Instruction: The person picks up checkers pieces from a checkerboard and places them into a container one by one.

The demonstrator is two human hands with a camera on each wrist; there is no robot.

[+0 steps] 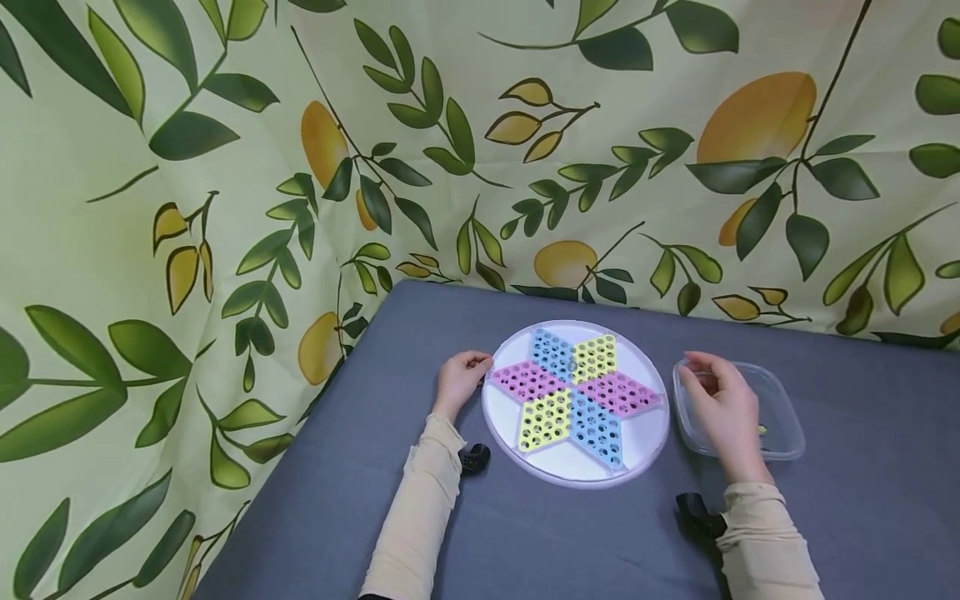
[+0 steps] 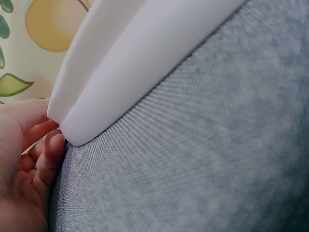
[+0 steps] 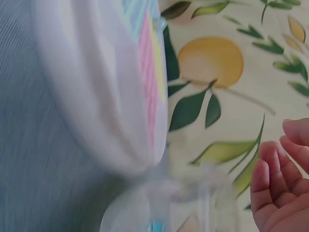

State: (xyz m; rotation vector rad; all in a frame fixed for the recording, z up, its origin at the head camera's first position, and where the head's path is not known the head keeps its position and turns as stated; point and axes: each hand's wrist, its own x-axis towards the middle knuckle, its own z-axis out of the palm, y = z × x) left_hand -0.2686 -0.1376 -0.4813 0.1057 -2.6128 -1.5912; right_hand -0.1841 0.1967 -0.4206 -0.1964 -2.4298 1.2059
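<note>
A round white Chinese checkers board (image 1: 504, 433) lies on the table, with a six-pointed star of blue, yellow and pink holed sections. At its left rim, my left hand (image 1: 459, 383) holds the edge between thumb and curled fingers; the left wrist view shows the fingertips against the white rim (image 2: 116, 72). My right hand (image 1: 723, 408) hovers over the clear plastic container (image 1: 787, 417) to the right of the board. Its fingers are loosely bent, and nothing shows between them in the right wrist view. A small clear marble (image 1: 572, 365) appears near the star's upper middle.
Small coloured bits lie in the container, one yellow-green (image 1: 762, 429) and one blue (image 3: 157, 226). The table (image 1: 570, 542) has a grey-blue cloth. A leaf-and-fruit patterned curtain (image 1: 420, 167) hangs behind and at the left. Black wrist devices sit below both hands.
</note>
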